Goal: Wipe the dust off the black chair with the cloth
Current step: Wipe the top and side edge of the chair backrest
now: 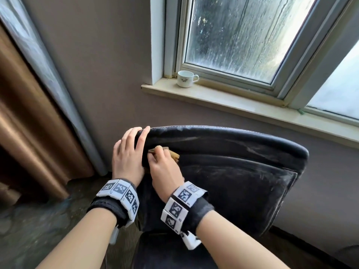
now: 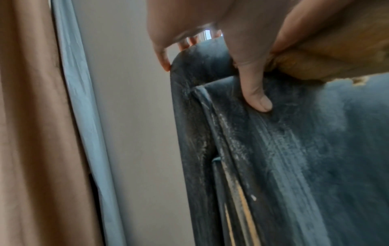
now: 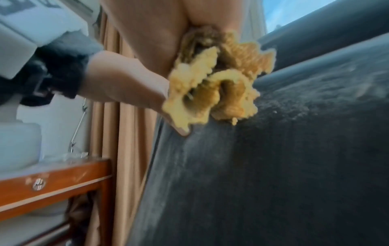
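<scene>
The black chair [image 1: 233, 167] stands before me with its dusty backrest facing up. My left hand [image 1: 134, 144] grips the backrest's top left corner, fingers curled over the edge and thumb pressed on the front [image 2: 255, 96]. My right hand [image 1: 161, 166] holds a crumpled yellow cloth [image 1: 173, 154] bunched in its fingers, against the backrest just right of the left hand. In the right wrist view the cloth [image 3: 214, 93] touches the grey-streaked chair [image 3: 284, 166]. In the left wrist view the cloth [image 2: 328, 58] lies against the chair [image 2: 294, 158] beside the thumb.
A white cup [image 1: 185, 79] sits on the window sill [image 1: 242, 105] behind the chair. A brown curtain [image 1: 25, 123] hangs at the left. In the right wrist view, wooden furniture [image 3: 52, 183] stands left of the chair. The wall is close behind the backrest.
</scene>
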Demonstrator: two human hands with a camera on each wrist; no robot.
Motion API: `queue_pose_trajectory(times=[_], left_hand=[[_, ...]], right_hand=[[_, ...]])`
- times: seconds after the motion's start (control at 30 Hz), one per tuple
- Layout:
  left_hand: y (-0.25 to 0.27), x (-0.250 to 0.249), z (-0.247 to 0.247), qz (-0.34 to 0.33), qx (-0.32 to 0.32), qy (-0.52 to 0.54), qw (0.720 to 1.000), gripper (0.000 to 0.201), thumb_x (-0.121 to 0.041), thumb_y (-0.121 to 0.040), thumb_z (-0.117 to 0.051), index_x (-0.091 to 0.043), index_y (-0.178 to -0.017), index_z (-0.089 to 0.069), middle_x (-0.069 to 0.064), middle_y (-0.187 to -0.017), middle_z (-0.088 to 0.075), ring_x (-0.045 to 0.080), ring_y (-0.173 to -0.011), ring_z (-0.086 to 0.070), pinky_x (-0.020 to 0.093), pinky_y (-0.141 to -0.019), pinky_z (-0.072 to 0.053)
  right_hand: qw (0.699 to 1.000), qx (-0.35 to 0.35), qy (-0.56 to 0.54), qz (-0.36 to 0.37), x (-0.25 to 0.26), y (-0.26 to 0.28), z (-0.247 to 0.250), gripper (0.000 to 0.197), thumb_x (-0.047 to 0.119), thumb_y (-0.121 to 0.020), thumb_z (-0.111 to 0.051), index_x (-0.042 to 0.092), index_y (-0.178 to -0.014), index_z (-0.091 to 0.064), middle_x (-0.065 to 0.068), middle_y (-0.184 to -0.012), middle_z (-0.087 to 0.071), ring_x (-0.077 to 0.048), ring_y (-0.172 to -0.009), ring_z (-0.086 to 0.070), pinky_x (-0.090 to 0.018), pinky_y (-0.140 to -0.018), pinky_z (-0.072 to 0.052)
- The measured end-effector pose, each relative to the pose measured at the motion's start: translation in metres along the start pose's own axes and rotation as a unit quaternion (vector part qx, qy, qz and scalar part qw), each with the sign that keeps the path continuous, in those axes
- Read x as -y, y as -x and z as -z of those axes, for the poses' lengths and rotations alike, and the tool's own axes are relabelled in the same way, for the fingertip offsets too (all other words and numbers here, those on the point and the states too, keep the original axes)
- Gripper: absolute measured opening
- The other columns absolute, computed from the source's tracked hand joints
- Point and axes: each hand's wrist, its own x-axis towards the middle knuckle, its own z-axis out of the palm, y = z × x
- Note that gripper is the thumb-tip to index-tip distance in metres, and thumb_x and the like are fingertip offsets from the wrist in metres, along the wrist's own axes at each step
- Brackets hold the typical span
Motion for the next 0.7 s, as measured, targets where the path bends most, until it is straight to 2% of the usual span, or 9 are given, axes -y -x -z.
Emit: queue_pose_trajectory(times=[0.07, 0.13, 0.17, 0.33, 0.4, 0.5, 0.57, 0.63, 0.7], left_hand=[[-0.001, 0.001, -0.001, -0.001, 0.008, 0.002, 1.000, 0.087, -0.011, -0.064, -0.075, -0.023, -0.140, -0.032, 0.005, -0.135, -0.045, 0.019, -0.128, -0.034, 0.035, -0.097, -0.032], [-0.001, -0.001, -0.002, 0.007, 0.031, 0.011, 0.999, 0.105, -0.024, -0.048, -0.085, -0.024, -0.140, -0.032, 0.004, -0.136, -0.045, 0.018, -0.128, -0.035, 0.036, -0.097, -0.034], [-0.001, -0.002, -0.002, 0.012, 0.040, 0.014, 0.999, 0.112, -0.025, -0.042, -0.087, -0.024, -0.140, -0.032, 0.004, -0.137, -0.045, 0.018, -0.128, -0.034, 0.037, -0.097, -0.036], [-0.001, -0.006, -0.002, 0.009, 0.011, 0.001, 1.000, 0.094, -0.007, -0.057, -0.075, -0.023, -0.140, -0.032, 0.005, -0.136, -0.045, 0.019, -0.129, -0.035, 0.040, -0.097, -0.040], [-0.001, -0.005, -0.004, 0.009, 0.000, -0.001, 1.000, 0.089, -0.006, -0.062, -0.071, -0.023, -0.140, -0.032, 0.005, -0.136, -0.046, 0.019, -0.129, -0.036, 0.040, -0.097, -0.041], [0.000, -0.008, -0.007, 0.017, -0.025, -0.006, 1.000, 0.067, -0.012, -0.079, -0.058, -0.024, -0.140, -0.032, 0.003, -0.135, -0.046, 0.017, -0.128, -0.037, 0.039, -0.094, -0.043], [0.001, -0.008, -0.007, 0.025, -0.026, -0.007, 0.999, 0.061, -0.017, -0.083, -0.050, -0.026, -0.140, -0.031, 0.002, -0.135, -0.045, 0.015, -0.128, -0.037, 0.038, -0.093, -0.044], [0.000, -0.007, -0.005, 0.018, -0.028, -0.010, 0.999, 0.061, -0.017, -0.084, -0.051, -0.026, -0.141, -0.029, 0.002, -0.136, -0.044, 0.016, -0.128, -0.038, 0.038, -0.092, -0.045], [0.001, -0.005, -0.003, 0.011, -0.005, -0.009, 1.000, 0.074, -0.015, -0.076, -0.066, -0.024, -0.141, -0.031, 0.004, -0.137, -0.044, 0.019, -0.129, -0.038, 0.040, -0.094, -0.042]], right_hand=[[0.999, -0.031, -0.013, 0.031, -0.010, 0.002, 0.001, 0.015, 0.002, -0.079, -0.053, 0.000, -0.087, -0.065, -0.015, -0.089, -0.060, -0.030, -0.074, -0.059, -0.035, -0.055, -0.052], [0.997, -0.067, -0.037, 0.021, -0.022, 0.002, 0.007, 0.023, 0.004, -0.082, -0.059, 0.001, -0.104, -0.063, -0.015, -0.098, -0.061, -0.030, -0.081, -0.057, -0.035, -0.066, -0.051], [0.996, -0.085, -0.030, 0.016, -0.026, -0.001, 0.007, 0.026, 0.004, -0.083, -0.058, 0.001, -0.108, -0.063, -0.015, -0.100, -0.061, -0.029, -0.081, -0.056, -0.034, -0.067, -0.051], [0.992, -0.050, 0.041, 0.107, -0.027, 0.000, -0.016, 0.036, 0.010, -0.084, -0.035, 0.004, -0.093, -0.069, -0.009, -0.093, -0.064, -0.022, -0.077, -0.044, -0.036, -0.060, -0.051], [0.990, -0.057, 0.053, 0.121, -0.027, -0.002, -0.012, 0.039, 0.010, -0.080, -0.031, 0.006, -0.087, -0.070, -0.007, -0.090, -0.065, -0.022, -0.075, -0.047, -0.032, -0.062, -0.049], [0.987, -0.069, 0.043, 0.139, -0.020, -0.010, -0.003, 0.038, 0.008, -0.077, -0.031, 0.004, -0.079, -0.068, -0.010, -0.087, -0.065, -0.024, -0.070, -0.051, -0.030, -0.066, -0.041], [0.985, -0.074, 0.043, 0.147, -0.013, -0.016, -0.006, 0.033, 0.007, -0.076, -0.035, 0.001, -0.073, -0.067, -0.012, -0.086, -0.065, -0.026, -0.066, -0.054, -0.033, -0.059, -0.045], [0.986, -0.070, 0.055, 0.141, -0.010, -0.016, -0.011, 0.031, 0.007, -0.076, -0.038, 0.000, -0.069, -0.068, -0.013, -0.085, -0.066, -0.026, -0.063, -0.056, -0.030, -0.047, -0.046], [0.987, -0.059, 0.080, 0.124, -0.016, -0.011, -0.014, 0.032, 0.007, -0.078, -0.039, 0.001, -0.072, -0.070, -0.012, -0.084, -0.067, -0.025, -0.062, -0.057, -0.029, -0.045, -0.046]])
